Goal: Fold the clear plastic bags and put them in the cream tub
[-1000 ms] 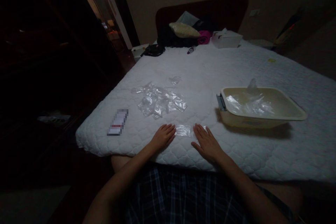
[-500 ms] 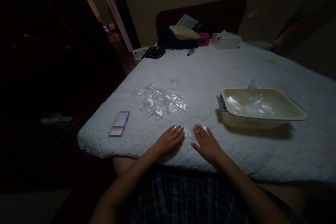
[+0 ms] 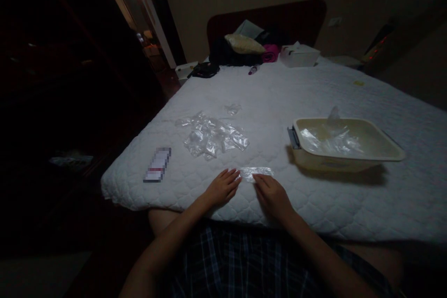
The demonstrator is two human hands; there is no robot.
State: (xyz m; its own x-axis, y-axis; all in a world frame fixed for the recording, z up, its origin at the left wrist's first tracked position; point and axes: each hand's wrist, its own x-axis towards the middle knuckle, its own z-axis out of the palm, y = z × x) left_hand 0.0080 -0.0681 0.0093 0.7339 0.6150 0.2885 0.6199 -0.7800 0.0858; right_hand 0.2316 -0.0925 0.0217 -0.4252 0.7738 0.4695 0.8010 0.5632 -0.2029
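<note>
To the far left of the grip, a pale object (image 3: 71, 161) lies in shadow beyond the bed's edge; its identity cannot be made out; nearer the grip, on the white quilted cover (image 3: 272, 98), lies a flat rectangular item (image 3: 157, 165), its face masked by pixelation; beyond the left hand (image 3: 223, 187) lies a heap of clear plastic (image 3: 211, 136), its separate pieces hard to distinguish; a small clear piece (image 3: 233, 109) lies just past it.

The left hand is palm down, fingers extended, grasping nothing; its fingertips meet the left end of a clear plastic strip (image 3: 254, 171); the strip lies at the fingertips of both hands, its near edge partly covered by the right hand (image 3: 274, 195); that hand's fingers are bent, its palm is hidden, and whether it pinches or merely presses cannot be told; right of it stands a tub (image 3: 335, 163), its near wall obscuring the lower part of the plastic inside (image 3: 328, 139).
</note>
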